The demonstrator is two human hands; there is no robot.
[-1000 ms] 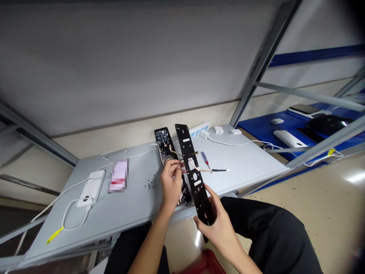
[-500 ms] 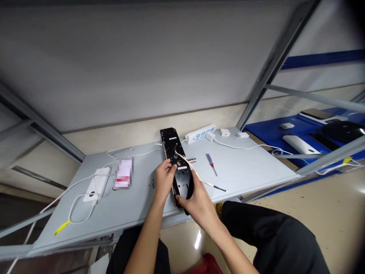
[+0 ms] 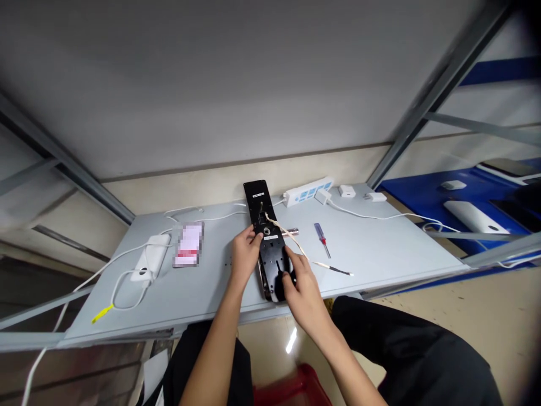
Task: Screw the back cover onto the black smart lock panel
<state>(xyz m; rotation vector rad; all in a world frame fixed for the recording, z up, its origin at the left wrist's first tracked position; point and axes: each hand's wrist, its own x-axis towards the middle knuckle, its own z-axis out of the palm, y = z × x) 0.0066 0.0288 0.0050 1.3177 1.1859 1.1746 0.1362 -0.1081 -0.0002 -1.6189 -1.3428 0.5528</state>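
A long black panel [image 3: 276, 254], which looks like the back of a smart door lock, lies lengthwise on the grey table. It has white labels, small holes and a round metal piece. A cream cable [image 3: 298, 244] with a dark end runs from its middle out to the right. My left hand [image 3: 246, 251] grips the panel's left edge near its middle, thumb on top. On the right edge, towards the near end, my right hand [image 3: 306, 290] holds it, thumb on the upper face. Small black screws [image 3: 229, 264], partly hidden, lie left of my left hand.
Right of the panel are a shiny cylinder [image 3: 291, 232] and a screwdriver [image 3: 322, 239]. A power strip [image 3: 307, 192] and white chargers [image 3: 347, 191] stand along the back. At left lie a phone [image 3: 189, 244] and a white device [image 3: 152, 256] with cables. Metal frame posts flank the table [image 3: 380, 254].
My right thumb has moved from the panel's near left side across to its right part. The near end of the panel now looks more even. The whole view has shifted slightly.
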